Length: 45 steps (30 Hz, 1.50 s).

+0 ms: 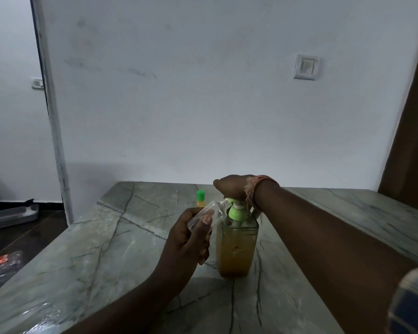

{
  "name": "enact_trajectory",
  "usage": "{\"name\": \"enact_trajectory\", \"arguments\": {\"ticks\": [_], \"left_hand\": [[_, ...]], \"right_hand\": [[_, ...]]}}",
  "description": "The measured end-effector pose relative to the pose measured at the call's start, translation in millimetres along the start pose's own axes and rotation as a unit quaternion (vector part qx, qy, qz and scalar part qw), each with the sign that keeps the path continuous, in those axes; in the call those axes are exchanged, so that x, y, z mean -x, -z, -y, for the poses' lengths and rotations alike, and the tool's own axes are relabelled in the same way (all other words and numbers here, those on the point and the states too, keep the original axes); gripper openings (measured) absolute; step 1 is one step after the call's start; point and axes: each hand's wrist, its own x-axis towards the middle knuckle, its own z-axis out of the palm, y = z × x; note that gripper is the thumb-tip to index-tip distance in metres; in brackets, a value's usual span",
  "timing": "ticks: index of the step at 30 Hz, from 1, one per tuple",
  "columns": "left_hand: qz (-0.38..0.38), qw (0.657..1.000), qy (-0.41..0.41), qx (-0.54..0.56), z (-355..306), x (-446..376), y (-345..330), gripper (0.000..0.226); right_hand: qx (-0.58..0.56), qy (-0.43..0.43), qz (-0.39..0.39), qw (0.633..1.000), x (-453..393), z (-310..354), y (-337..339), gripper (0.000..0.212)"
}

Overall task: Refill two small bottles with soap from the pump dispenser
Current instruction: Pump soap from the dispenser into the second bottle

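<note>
Clear, light and likely slick, the small bottle sits clamped mid-body in the left hand, while the right hand presses the pump dispenser, its finger grip hidden.

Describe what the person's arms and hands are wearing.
Both forearms are bare. The right hand has a frayed pinkish-orange thread band tied round its wrist. The left hand wears nothing visible. A blue sleeve with pale stripes shows at the lower right edge.

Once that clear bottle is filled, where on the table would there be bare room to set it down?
The table is bare left of the left hand, out to its left edge, and right of the dispenser beyond the right forearm. It is crowded around the dispenser: the right hand presses the pump, the clear bottle meets its spout, and a green-capped bottle stands behind.
</note>
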Motion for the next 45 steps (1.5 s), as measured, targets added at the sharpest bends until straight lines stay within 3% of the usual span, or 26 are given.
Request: {"name": "enact_trajectory", "arguments": {"ticks": [7,15,19,22,27,32,37,40,42,45], "left_hand": [[0.004,1.000,0.022,-0.011,5,1,-1,0.041],[0.013,0.994,0.073,0.076,3,0,2,0.049],[0.016,0.994,0.073,0.079,8,-1,2,0.050],[0.024,0.994,0.073,0.075,8,-1,2,0.049],[0.025,0.995,0.056,0.081,8,-2,2,0.054],[0.024,0.995,0.058,0.075,9,-2,2,0.050],[0.018,0.995,0.061,0.072,5,-1,2,0.055],[0.025,0.996,0.060,0.066,4,0,1,0.050],[0.022,0.996,0.060,0.065,4,0,3,0.049],[0.026,0.996,0.058,0.062,5,-1,3,0.048]], "right_hand": [[-0.015,0.002,-0.028,0.999,0,-6,-8,0.034],[-0.042,0.007,0.024,0.999,4,-5,4,0.052],[-0.062,0.002,0.037,0.997,-4,-8,-8,0.038],[-0.058,-0.003,0.049,0.997,0,-9,-4,0.046],[-0.043,0.004,0.042,0.998,3,-6,5,0.058],[-0.029,0.013,-0.002,0.999,4,-6,-4,0.048],[-0.053,-0.006,0.018,0.998,8,-7,0,0.069],[-0.167,-0.053,0.028,0.984,13,-8,11,0.077],[-0.175,-0.046,0.018,0.983,13,-7,15,0.061],[-0.079,-0.025,-0.018,0.996,10,-2,7,0.034]]}}
